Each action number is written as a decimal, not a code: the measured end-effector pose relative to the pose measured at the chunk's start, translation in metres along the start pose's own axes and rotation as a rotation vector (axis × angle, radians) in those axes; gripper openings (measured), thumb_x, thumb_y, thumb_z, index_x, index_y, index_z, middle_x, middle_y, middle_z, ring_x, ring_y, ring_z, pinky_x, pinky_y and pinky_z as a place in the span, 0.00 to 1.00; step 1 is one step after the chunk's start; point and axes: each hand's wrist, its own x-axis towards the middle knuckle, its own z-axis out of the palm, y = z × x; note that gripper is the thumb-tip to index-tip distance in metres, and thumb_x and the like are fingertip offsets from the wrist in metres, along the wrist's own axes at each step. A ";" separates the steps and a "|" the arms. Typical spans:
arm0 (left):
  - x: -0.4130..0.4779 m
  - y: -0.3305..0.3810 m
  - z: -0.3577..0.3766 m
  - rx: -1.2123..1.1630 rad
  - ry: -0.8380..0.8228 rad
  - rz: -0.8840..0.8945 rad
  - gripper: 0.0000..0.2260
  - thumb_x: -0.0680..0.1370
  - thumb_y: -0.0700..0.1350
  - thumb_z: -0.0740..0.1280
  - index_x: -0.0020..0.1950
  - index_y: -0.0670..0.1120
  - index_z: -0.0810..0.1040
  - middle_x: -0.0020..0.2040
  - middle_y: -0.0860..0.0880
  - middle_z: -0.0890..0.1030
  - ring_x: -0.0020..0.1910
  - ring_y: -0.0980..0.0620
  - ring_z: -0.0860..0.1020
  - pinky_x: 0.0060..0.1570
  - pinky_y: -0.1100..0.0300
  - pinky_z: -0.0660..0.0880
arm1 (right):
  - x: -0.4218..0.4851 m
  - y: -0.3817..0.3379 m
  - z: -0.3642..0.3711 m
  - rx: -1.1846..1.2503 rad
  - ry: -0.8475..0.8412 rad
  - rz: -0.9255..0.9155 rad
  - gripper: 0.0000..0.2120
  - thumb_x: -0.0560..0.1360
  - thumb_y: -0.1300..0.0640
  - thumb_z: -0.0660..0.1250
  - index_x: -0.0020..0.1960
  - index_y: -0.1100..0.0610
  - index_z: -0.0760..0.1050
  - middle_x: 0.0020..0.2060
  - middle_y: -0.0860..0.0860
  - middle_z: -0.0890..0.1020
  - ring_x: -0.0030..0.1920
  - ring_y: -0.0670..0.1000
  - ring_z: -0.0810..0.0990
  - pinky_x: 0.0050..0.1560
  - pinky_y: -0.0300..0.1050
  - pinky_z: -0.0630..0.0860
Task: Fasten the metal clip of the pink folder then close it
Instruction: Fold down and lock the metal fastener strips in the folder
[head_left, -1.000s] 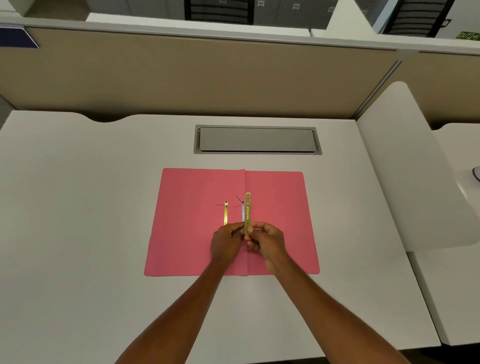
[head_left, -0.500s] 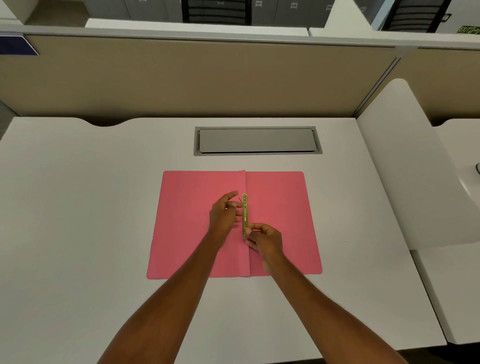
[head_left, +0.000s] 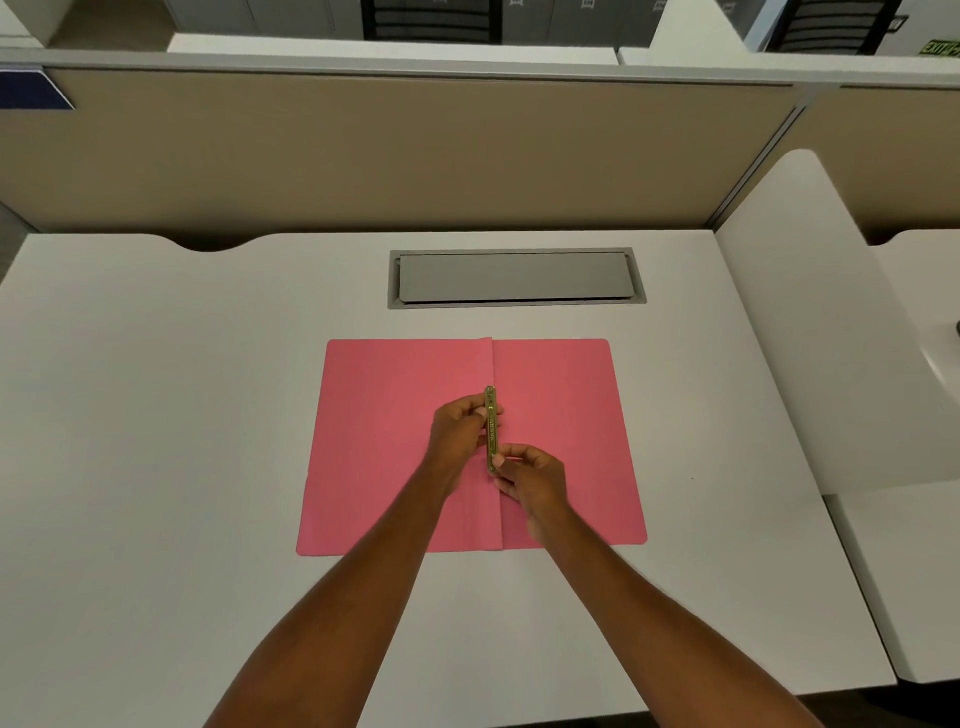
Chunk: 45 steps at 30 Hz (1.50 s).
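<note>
The pink folder (head_left: 395, 441) lies open and flat on the white desk, its spine fold running away from me down the middle. A gold metal clip bar (head_left: 490, 415) lies along that fold. My left hand (head_left: 460, 426) pinches the bar's far half from the left. My right hand (head_left: 530, 475) pinches its near end from the right. The clip's thin prongs are hidden under my fingers.
A grey cable hatch (head_left: 514, 278) is set into the white desk (head_left: 156, 415) behind the folder. A beige partition (head_left: 363, 156) closes off the back. A white divider panel (head_left: 810, 338) stands at the right.
My left hand moved away from me, from the bar's near end to its far half, covering the loose gold prong that lay to the left. My right hand stayed at the near end.
</note>
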 end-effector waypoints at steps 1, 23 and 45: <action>0.000 0.000 0.000 -0.004 -0.002 -0.007 0.14 0.85 0.34 0.62 0.65 0.42 0.85 0.61 0.40 0.88 0.58 0.44 0.85 0.52 0.55 0.83 | 0.000 0.000 0.000 -0.008 0.002 0.003 0.07 0.77 0.69 0.75 0.53 0.61 0.86 0.51 0.62 0.89 0.52 0.62 0.89 0.56 0.54 0.87; 0.008 -0.011 -0.011 0.522 0.147 0.154 0.32 0.76 0.42 0.80 0.78 0.47 0.74 0.49 0.43 0.86 0.47 0.46 0.82 0.55 0.47 0.82 | 0.009 0.002 0.011 -0.215 0.155 -0.055 0.05 0.75 0.69 0.75 0.42 0.60 0.84 0.41 0.63 0.89 0.33 0.55 0.83 0.46 0.60 0.87; 0.009 -0.001 -0.007 0.703 0.156 0.122 0.46 0.73 0.48 0.83 0.85 0.48 0.61 0.56 0.42 0.86 0.52 0.43 0.84 0.55 0.47 0.84 | 0.016 -0.008 0.005 -0.355 0.161 -0.076 0.11 0.79 0.56 0.75 0.43 0.63 0.84 0.37 0.60 0.89 0.30 0.53 0.84 0.41 0.60 0.88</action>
